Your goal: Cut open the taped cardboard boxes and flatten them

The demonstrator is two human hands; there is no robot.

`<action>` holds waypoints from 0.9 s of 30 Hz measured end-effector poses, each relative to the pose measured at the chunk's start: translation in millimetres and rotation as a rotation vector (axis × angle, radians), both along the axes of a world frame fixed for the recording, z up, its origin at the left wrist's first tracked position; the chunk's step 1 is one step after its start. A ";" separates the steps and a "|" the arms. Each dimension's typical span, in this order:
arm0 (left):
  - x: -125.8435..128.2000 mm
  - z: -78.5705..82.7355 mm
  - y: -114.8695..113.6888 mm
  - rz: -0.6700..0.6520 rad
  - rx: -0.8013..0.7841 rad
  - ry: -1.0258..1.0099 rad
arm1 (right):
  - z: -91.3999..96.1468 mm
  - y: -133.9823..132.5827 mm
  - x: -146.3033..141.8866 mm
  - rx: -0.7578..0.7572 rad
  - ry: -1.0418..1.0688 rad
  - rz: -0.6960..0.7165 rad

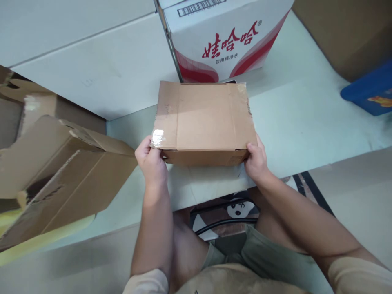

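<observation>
Between my two hands is a brown cardboard box point(206, 118), its broad face turned up toward me. Clear tape shines at its near left corner, and a smaller bit of tape shows at the far right corner. My left hand point(152, 160) is closed on the near left corner, thumb on top. On the near right corner my right hand point(256, 160) is closed in the same way. The fingers under the box are hidden. Whether the box rests on the pale green tabletop point(294, 118) or is held just above it, I cannot tell.
A white and red water carton point(226, 45) stands behind the box, beside a large white box point(101, 73). Open cardboard boxes point(82, 179) crowd the left, over something yellow point(61, 232). A blue container point(370, 90) and a brown surface point(352, 36) are at the right.
</observation>
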State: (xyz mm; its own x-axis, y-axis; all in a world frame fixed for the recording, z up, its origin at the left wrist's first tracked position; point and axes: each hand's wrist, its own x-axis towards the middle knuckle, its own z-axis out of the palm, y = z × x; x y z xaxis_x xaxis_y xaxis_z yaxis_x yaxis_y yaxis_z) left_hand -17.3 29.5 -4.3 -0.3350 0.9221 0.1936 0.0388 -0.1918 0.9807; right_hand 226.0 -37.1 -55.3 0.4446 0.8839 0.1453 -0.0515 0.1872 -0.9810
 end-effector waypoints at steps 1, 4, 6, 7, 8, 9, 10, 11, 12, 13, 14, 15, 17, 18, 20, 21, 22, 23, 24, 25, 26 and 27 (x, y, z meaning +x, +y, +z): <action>0.5 0.4 -0.3 -0.005 0.001 -0.004 | 0.2 0.3 0.2 -0.004 -0.011 -0.005; 2.5 2.4 -1.1 -0.012 0.008 -0.008 | 1.4 0.5 0.6 -0.043 -0.069 -0.033; 3.5 4.8 -1.3 -0.009 0.013 -0.030 | 2.7 0.4 0.6 -0.074 -0.103 -0.058; 3.5 6.3 -1.4 -0.019 0.005 -0.056 | 3.5 0.3 0.7 -0.082 -0.115 -0.073; 3.2 8.1 -1.6 -0.039 -0.014 -0.091 | 4.3 0.3 0.9 -0.086 -0.126 -0.089; 2.4 10.2 -2.0 -0.072 -0.042 -0.131 | 5.1 0.3 1.2 -0.088 -0.137 -0.105; 1.4 12.3 -2.7 -0.114 -0.074 -0.173 | 5.8 0.5 1.7 -0.090 -0.149 -0.118; 0.1 14.3 -3.6 -0.160 -0.104 -0.210 | 6.4 0.9 2.3 -0.090 -0.158 -0.132; -1.1 16.1 -4.6 -0.204 -0.127 -0.234 | 6.7 1.5 3.2 -0.089 -0.161 -0.146; -2.1 17.5 -5.6 -0.239 -0.138 -0.248 | 6.8 2.3 4.3 -0.086 -0.158 -0.157; -2.6 18.3 -6.6 -0.264 -0.137 -0.254 | 6.4 3.2 5.5 -0.079 -0.153 -0.169; -2.5 18.5 -7.4 -0.284 -0.130 -0.255 | 5.7 4.2 6.9 -0.071 -0.147 -0.181; -1.0 17.0 -8.2 -0.307 -0.118 -0.253 | 3.4 6.1 9.7 -0.053 -0.145 -0.199; 0.2 15.5 -8.2 -0.310 -0.117 -0.249 | 2.1 6.7 10.9 -0.047 -0.148 -0.203; 2.0 11.6 -7.6 -0.305 -0.139 -0.217 | 0.3 7.3 12.7 -0.043 -0.149 -0.211; 2.3 9.5 -7.0 -0.299 -0.160 -0.192 | 0.2 7.2 13.0 -0.044 -0.147 -0.209; 2.0 7.5 -6.2 -0.294 -0.186 -0.170 | 0.6 7.1 13.0 -0.043 -0.142 -0.206; 1.0 5.6 -5.3 -0.292 -0.216 -0.155 | 1.5 6.9 12.6 -0.042 -0.135 -0.200; -0.4 4.0 -4.2 -0.294 -0.254 -0.145 | 2.8 6.7 11.9 -0.037 -0.128 -0.192; -2.3 2.6 -3.1 -0.295 -0.301 -0.140 | 4.2 6.6 11.2 -0.032 -0.122 -0.181; -4.4 1.5 -2.0 -0.294 -0.357 -0.137 | 5.5 6.6 10.5 -0.028 -0.118 -0.168; -6.6 0.6 -0.9 -0.288 -0.413 -0.132 | 6.4 6.7 10.0 -0.026 -0.117 -0.158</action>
State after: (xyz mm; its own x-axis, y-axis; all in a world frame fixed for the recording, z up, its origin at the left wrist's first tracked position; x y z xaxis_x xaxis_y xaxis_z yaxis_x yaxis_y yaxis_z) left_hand -23.9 28.6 -3.7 -0.0539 0.9712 -0.2321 -0.0872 0.2270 0.9700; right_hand 236.0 -30.4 -48.9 0.5597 0.8085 0.1819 0.0908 0.1583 -0.9832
